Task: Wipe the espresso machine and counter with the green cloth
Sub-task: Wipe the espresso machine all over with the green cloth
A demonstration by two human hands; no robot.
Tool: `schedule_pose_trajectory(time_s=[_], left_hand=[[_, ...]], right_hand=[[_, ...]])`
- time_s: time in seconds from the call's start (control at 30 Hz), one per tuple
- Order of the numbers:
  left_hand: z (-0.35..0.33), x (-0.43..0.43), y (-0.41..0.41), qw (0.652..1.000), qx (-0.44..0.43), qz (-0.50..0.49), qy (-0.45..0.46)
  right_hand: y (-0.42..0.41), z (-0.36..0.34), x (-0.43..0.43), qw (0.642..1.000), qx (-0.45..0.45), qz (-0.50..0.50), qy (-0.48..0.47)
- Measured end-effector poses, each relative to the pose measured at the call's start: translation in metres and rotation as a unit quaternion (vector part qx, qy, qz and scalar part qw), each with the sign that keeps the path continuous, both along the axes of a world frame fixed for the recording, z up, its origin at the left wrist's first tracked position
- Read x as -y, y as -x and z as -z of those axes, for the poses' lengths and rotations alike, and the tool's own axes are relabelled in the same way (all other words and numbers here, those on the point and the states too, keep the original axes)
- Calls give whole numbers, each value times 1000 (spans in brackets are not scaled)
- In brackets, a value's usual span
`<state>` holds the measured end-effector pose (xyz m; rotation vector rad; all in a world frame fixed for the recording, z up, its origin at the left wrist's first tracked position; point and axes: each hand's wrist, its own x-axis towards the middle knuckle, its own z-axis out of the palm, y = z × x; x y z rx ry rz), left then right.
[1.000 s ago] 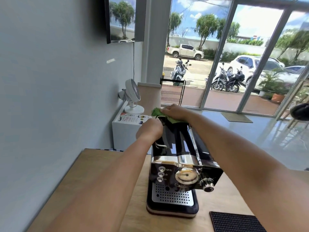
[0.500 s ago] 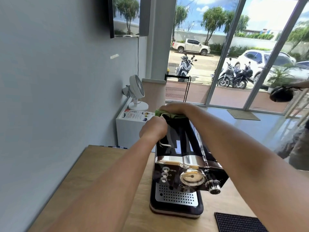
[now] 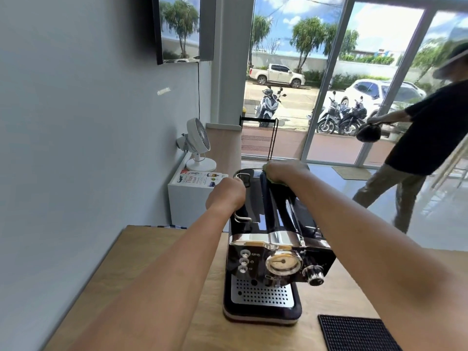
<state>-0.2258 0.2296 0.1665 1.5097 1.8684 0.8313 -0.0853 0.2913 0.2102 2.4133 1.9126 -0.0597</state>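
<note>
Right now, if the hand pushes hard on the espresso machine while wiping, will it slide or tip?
The espresso machine is tall on a narrow base, so a hard top push might tip it. Probably heavy, and the left hand steadies it. The smooth wooden counter may let it slide.

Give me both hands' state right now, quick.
Left hand: closed, gripping espresso machine's top left edge.
Right hand: closed over the green cloth at the machine's back top.
</note>
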Motion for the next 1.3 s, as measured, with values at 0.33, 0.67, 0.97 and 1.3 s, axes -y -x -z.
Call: schedule_pose_trajectory(time_s=[0.33,0.67,0.97,1.3], left_hand=[[-10,13,1,999,41,3,10],[-14,20,0,996,87,35,9],[-16,19,2,993,100,54,25],[-9,13,1,991,127,24,27]], right_hand=[[22,24,68,986,-89,-141,-20],[-12,19,167,955,-168,-243,-7],[21,19,88,983,-107,-149,-27],[-22,29,211,916,-252,-302,-73]])
